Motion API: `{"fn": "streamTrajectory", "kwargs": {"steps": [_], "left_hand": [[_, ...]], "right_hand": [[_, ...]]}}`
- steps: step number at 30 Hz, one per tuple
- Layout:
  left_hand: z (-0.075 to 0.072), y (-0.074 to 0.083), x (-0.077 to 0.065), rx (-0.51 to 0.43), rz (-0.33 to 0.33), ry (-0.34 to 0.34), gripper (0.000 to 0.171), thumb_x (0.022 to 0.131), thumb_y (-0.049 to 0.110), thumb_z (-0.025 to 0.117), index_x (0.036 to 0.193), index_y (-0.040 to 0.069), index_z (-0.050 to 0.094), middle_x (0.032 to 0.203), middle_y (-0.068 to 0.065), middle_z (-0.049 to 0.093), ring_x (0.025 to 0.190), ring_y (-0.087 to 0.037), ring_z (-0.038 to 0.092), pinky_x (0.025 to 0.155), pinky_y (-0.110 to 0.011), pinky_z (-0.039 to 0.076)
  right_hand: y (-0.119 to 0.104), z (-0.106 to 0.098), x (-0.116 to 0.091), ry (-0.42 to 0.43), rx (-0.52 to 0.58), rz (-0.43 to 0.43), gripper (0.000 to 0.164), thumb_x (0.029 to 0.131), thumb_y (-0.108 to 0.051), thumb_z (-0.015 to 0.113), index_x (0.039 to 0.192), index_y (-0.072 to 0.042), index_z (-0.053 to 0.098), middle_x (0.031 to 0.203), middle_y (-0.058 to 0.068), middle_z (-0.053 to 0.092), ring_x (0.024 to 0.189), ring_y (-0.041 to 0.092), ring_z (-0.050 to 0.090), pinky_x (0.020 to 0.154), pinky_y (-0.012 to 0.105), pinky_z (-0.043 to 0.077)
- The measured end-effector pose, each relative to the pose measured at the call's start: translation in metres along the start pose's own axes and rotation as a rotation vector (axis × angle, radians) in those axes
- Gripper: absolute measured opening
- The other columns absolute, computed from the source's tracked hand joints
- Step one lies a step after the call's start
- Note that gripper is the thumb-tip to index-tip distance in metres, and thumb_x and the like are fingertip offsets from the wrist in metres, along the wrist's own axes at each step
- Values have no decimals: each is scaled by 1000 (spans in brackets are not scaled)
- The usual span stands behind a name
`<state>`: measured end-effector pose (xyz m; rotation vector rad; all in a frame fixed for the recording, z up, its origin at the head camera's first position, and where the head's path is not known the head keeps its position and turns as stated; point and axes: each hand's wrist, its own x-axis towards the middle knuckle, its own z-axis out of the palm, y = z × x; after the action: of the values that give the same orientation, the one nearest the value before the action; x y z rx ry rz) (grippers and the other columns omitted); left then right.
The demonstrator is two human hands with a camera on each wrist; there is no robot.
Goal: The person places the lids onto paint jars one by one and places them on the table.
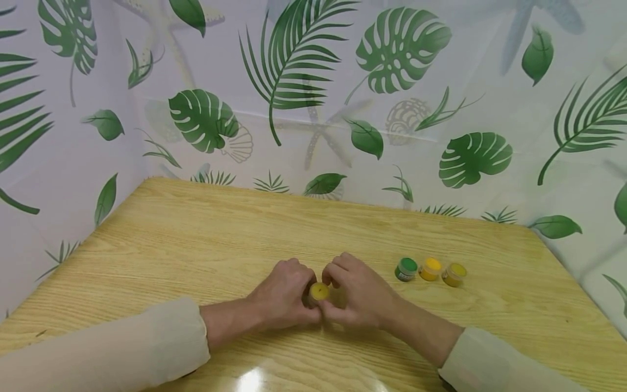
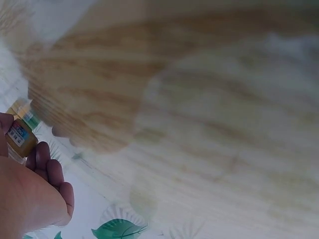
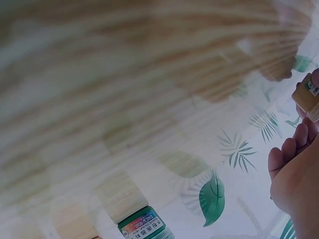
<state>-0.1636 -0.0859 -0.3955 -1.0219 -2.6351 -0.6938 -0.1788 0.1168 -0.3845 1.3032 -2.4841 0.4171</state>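
Observation:
Near the table's front, a small dark-yellow paint jar (image 1: 319, 292) stands between the two hands. The left hand (image 1: 286, 294) holds it from the left, fingers bent round its far side and thumb at the near side. From the other side the right hand (image 1: 360, 296) pinches it with bent forefinger and thumb. In the left wrist view the labelled jar (image 2: 21, 137) shows beside the left hand (image 2: 35, 194); in the right wrist view the jar (image 3: 307, 97) is at the right edge above the right hand (image 3: 299, 172). Some fingertips are hidden.
To the right stand three more paint jars in a row: green (image 1: 406, 269), orange-yellow (image 1: 430, 269) and dark yellow (image 1: 454, 274). The wood-grain table (image 1: 220, 234) meets a leaf-printed cloth (image 1: 313, 120) at the back and sides.

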Motion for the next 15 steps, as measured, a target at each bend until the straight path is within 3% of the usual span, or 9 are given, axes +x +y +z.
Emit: {"fn": "streamTrajectory", "kwargs": {"steps": [8, 15], "left_hand": [[0, 0, 0, 11, 6, -1, 22, 72, 31, 79, 69, 17, 62, 59, 13, 50, 61, -4, 42, 66, -21, 36], [0, 1, -1, 25, 55, 9, 27, 71, 34, 83, 70, 14, 65, 61, 10, 53, 62, -4, 41, 67, -21, 36]], "right_hand": [[0, 0, 0, -9, -9, 8, 23, 77, -33, 70, 84, -16, 55, 77, -7, 45, 75, 6, 38, 67, 23, 38], [1, 2, 1, 9, -20, -14, 29, 77, -36, 70, 70, -17, 49, 68, -10, 39, 68, 5, 35, 63, 20, 33]]}}
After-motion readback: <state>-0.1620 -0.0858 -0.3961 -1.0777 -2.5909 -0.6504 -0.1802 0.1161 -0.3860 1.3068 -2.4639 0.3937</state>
